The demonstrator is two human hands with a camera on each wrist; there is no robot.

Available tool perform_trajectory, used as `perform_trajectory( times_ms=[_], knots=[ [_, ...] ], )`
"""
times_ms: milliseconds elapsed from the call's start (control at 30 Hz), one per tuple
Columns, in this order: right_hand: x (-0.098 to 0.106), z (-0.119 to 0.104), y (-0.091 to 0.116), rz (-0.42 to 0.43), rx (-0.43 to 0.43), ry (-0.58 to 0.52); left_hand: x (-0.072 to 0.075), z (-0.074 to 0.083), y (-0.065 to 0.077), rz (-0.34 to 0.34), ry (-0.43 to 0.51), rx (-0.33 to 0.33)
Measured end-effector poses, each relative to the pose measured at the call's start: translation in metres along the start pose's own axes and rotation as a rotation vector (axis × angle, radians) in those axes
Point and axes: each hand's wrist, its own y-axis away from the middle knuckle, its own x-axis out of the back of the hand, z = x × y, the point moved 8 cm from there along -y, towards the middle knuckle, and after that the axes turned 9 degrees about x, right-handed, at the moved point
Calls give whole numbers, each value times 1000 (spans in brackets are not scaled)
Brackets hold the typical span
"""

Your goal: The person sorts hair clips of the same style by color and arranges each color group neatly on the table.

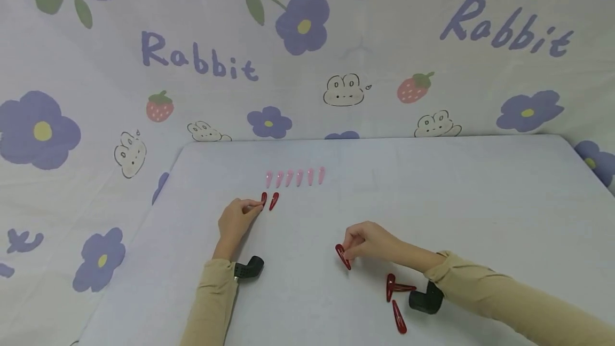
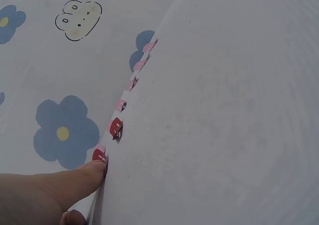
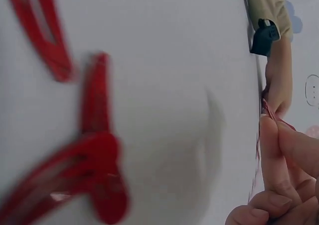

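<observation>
Pinching the end red clip (image 1: 263, 197), the left hand (image 1: 237, 222) sits beside a second red clip (image 1: 274, 201), nearer than the pink row (image 1: 299, 178); the right hand's (image 1: 370, 242) fingers clamp another clip (image 1: 343, 257) above the worktop (image 1: 432, 191). Row-laying seems underway; next calls for bringing that clip leftward.

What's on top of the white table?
Six pink clips lie in a row, with two red clips in front; the left hand touches one. Three more red clips lie near the right arm. Tabletop under the arms is covered, so I can't see there.
</observation>
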Motion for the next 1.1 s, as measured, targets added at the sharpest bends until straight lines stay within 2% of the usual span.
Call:
perform_trajectory(
  times_ms=[300, 533, 767, 1100],
  knots=[
    [10, 1, -51, 59, -60, -57, -2, 2, -1, -14, -1, 10],
    [3, 3, -76, 115, -93, -86, 0, 3, -3, -24, -15, 21],
    [0, 10, -102, 205, -143, -40, 0, 0, -1, -20, -7, 23],
    [4, 13, -137, 335, -149, 29, 0, -3, -1, -7, -18, 28]
  ],
)
